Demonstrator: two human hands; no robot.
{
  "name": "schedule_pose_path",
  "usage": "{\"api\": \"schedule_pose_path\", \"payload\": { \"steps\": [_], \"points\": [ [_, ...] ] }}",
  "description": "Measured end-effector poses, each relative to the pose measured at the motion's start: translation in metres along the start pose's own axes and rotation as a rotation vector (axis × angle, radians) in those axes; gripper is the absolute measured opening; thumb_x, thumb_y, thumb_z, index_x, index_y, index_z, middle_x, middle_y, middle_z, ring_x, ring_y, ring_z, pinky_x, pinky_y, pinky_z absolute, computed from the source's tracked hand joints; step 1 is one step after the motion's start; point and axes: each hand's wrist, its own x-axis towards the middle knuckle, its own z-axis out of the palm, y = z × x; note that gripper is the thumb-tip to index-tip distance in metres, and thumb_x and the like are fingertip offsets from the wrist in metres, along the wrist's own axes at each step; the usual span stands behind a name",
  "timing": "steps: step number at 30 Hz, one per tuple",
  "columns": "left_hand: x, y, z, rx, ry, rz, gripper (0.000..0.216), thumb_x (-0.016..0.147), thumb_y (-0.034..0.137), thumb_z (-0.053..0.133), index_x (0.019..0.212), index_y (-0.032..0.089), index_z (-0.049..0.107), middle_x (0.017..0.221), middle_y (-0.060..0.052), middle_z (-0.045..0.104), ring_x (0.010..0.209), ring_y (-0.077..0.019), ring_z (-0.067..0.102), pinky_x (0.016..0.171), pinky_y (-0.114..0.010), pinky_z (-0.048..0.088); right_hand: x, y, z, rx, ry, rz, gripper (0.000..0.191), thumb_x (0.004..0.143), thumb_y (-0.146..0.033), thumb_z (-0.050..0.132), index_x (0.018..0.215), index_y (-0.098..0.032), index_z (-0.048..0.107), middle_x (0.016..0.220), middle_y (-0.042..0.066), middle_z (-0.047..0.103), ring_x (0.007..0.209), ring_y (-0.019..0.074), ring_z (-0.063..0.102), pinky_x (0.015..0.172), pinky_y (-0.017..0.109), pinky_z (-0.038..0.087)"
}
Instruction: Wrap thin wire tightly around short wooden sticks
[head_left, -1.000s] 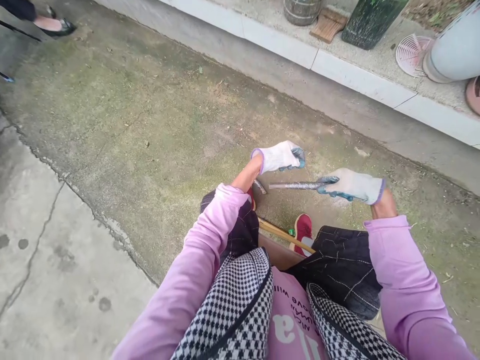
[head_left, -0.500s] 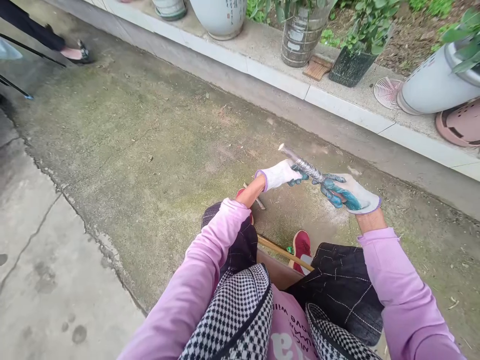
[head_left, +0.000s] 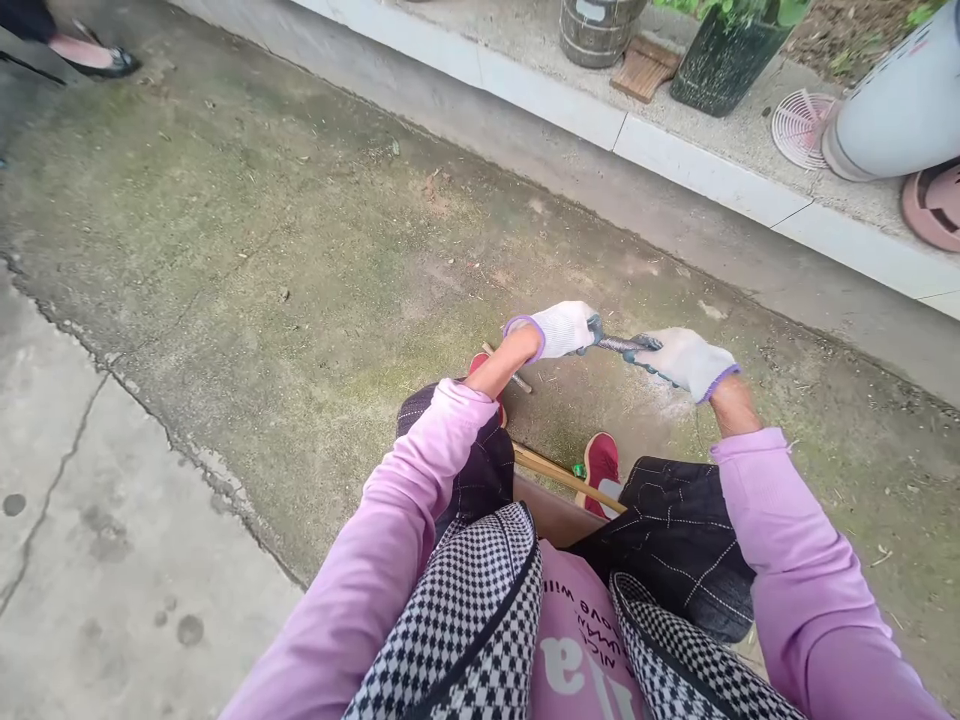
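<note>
Both my hands wear white gloves with blue-green coated palms and purple cuffs. Between them is a short stick wound with silvery wire (head_left: pixel 618 344), held roughly level in front of my knees. My left hand (head_left: pixel 566 329) is closed around its left end, which the glove hides. Over the other end, my right hand (head_left: pixel 682 360) is closed with its thumb on top. Only the wire-wound middle shows between the gloves.
A wooden pole (head_left: pixel 551 468) lies across below my knees, near my red shoe (head_left: pixel 601 460). Another small stick (head_left: pixel 521 382) is by my other shoe. Beyond runs a tiled ledge (head_left: pixel 555 105) with a dark planter (head_left: pixel 724 65) and a white pot (head_left: pixel 900 105). Another person's foot (head_left: pixel 97 62) is at far left.
My left hand has moved onto the stick's left end, covering the tip that stuck out before. The stick has swung to nearly level. My view has tilted down.
</note>
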Motion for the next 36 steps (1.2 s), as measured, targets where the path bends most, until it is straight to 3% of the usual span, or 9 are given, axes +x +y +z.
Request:
{"api": "schedule_pose_path", "payload": {
  "steps": [3,6,10,15,17,20,24,28,36],
  "points": [
    [-0.005,0.011,-0.005,0.392,-0.078,0.143,0.021,0.082,0.003,0.07,0.073,0.021,0.077,0.064,0.003,0.067,0.064,-0.014,0.053,0.067,-0.024,0.043,-0.001,-0.002,-0.009,-0.057,0.083,-0.004,0.035,0.099,-0.048,0.063,0.101,-0.022,0.086,0.081,0.007,0.077,0.074,0.0215,0.065,0.067,0.031,0.043],
    [-0.012,0.019,-0.01,0.806,-0.052,0.318,0.021,0.096,0.017,0.064,0.101,0.019,0.084,0.092,-0.002,0.081,0.079,-0.0171,0.063,0.082,-0.029,0.05,-0.014,-0.006,-0.016,0.015,-0.009,0.003,0.033,0.099,-0.046,0.062,0.101,-0.022,0.084,0.075,0.005,0.074,0.067,0.0199,0.062,0.063,0.031,0.042],
    [-0.016,0.019,-0.003,1.039,0.01,0.286,0.031,0.103,0.026,0.06,0.119,0.019,0.086,0.113,-0.009,0.086,0.096,-0.0227,0.074,0.089,-0.032,0.053,-0.026,-0.007,-0.018,0.033,-0.117,0.024,0.03,0.101,-0.044,0.062,0.099,-0.023,0.083,0.071,0.003,0.071,0.062,0.0184,0.061,0.059,0.03,0.042],
    [-0.012,0.011,0.008,1.282,0.083,0.319,0.033,0.106,0.023,0.058,0.121,0.017,0.087,0.113,-0.017,0.085,0.12,-0.033,0.074,0.111,-0.044,0.051,-0.017,0.003,-0.015,-0.13,-0.04,0.031,0.033,0.101,-0.043,0.062,0.106,-0.024,0.088,0.086,0.008,0.081,0.081,0.0232,0.073,0.07,0.03,0.047],
    [-0.01,0.008,0.009,1.208,0.07,0.33,0.031,0.105,0.022,0.06,0.119,0.014,0.087,0.11,-0.017,0.085,0.117,-0.0325,0.075,0.108,-0.044,0.052,-0.011,0.008,-0.015,-0.162,0.023,0.069,0.034,0.101,-0.044,0.062,0.106,-0.023,0.088,0.096,0.011,0.084,0.088,0.0256,0.075,0.072,0.032,0.047],
    [-0.009,0.005,0.014,0.772,-0.054,0.305,0.028,0.106,0.028,0.062,0.113,0.014,0.085,0.095,-0.009,0.082,0.087,-0.0213,0.073,0.086,-0.033,0.054,-0.006,0.013,-0.016,-0.06,0.178,0.158,0.029,0.098,-0.045,0.066,0.1,-0.022,0.085,0.094,0.012,0.082,0.083,0.0258,0.073,0.067,0.033,0.046],
    [-0.007,0.004,0.025,0.169,-0.141,0.211,0.019,0.099,0.018,0.062,0.094,0.012,0.079,0.065,0.002,0.066,0.059,-0.0102,0.057,0.064,-0.023,0.045,-0.013,0.016,-0.018,0.564,0.321,0.158,0.041,0.089,-0.061,0.077,0.095,-0.02,0.078,0.072,0.005,0.068,0.055,0.0171,0.054,0.05,0.031,0.041],
    [-0.005,0.008,0.024,-0.009,-0.102,0.139,0.019,0.097,0.008,0.061,0.081,0.014,0.07,0.052,0.007,0.054,0.049,-0.0071,0.048,0.056,-0.02,0.04,-0.022,0.013,-0.021,0.981,0.277,0.059,0.056,0.071,-0.067,0.091,0.094,-0.019,0.075,0.066,0.0,0.06,0.046,0.0107,0.041,0.04,0.027,0.034],
    [-0.003,0.002,0.024,-0.039,-0.168,0.063,0.017,0.099,0.007,0.061,0.089,0.014,0.073,0.055,0.005,0.06,0.047,-0.0074,0.052,0.052,-0.018,0.041,-0.016,0.024,-0.023,0.546,0.4,0.227,0.045,0.077,-0.06,0.089,0.071,-0.024,0.065,0.057,0.0,0.056,0.049,0.0134,0.047,0.04,0.025,0.035]
  ]
}}
